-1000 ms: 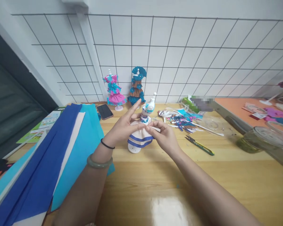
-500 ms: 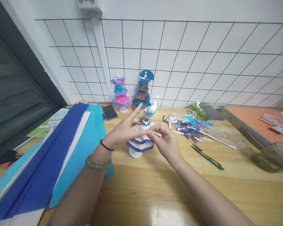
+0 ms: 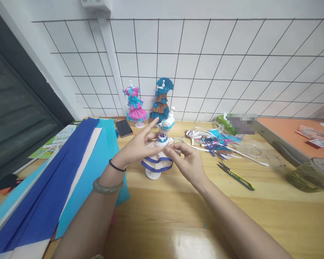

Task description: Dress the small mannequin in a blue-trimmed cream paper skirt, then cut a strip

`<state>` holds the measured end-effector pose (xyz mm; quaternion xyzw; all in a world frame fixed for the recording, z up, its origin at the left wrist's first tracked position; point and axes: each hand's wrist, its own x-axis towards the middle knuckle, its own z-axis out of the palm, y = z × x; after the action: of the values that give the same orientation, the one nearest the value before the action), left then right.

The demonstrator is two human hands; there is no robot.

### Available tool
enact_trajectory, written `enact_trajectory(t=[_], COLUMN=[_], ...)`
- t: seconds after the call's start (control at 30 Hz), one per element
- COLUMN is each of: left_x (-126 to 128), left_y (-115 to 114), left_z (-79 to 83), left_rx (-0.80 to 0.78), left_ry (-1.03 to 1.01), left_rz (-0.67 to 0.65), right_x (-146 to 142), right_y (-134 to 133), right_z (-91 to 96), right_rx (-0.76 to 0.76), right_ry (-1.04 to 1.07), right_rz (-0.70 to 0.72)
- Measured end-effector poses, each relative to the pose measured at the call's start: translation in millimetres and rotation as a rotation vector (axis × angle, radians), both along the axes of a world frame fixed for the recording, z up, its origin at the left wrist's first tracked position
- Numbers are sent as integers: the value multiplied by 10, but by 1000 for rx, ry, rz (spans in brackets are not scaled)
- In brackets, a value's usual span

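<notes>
A miniature dress-form mannequin [image 3: 170,118] stands slightly tilted on its round white base [image 3: 153,174]. It wears a white and turquoise top, a blue-trimmed waist and a pale crepe-paper skirt [image 3: 157,163] with dark blue bands. My left hand [image 3: 140,147] is closed around its waist from the left, thumb across the top of the skirt, index finger raised, other fingers partly hidden behind the form. From the right, the thumb and index finger of my right hand [image 3: 189,162] pinch the skirt near the waist. The exact bit between those fingertips is too small to make out.
Two dressed mini mannequins, one pink [image 3: 137,114] and one brown and teal [image 3: 160,106], stand by the tiled wall. Crepe-paper sheets [image 3: 51,187] and a phone [image 3: 123,128] lie left. Paper scraps [image 3: 213,142], thread snips [image 3: 236,175] and a tape roll [image 3: 307,176] lie right.
The view has shifted a little, so things sit slightly further left. Both hands stay at the mannequin's waist, and the right fingertips have moved slightly against the skirt.
</notes>
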<state>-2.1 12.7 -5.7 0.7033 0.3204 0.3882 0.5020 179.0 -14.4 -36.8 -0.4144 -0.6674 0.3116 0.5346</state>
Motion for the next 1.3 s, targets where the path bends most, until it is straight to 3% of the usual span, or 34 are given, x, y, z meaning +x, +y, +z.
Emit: enact_trajectory(t=[0.13,0.43,1.3], left_x=[13,18,31], left_y=[-7,-34,-18], left_z=[14,21,4], left_rx=[20,34,56], left_ry=[7,9,26], left_rz=[-10,-47,-47], right_x=[43,52,-62], right_y=[10,1,8], right_z=[51,39,-32], right_rx=[80,-266,-249], right_ry=[-56,155,260], right_rz=[40,222,84])
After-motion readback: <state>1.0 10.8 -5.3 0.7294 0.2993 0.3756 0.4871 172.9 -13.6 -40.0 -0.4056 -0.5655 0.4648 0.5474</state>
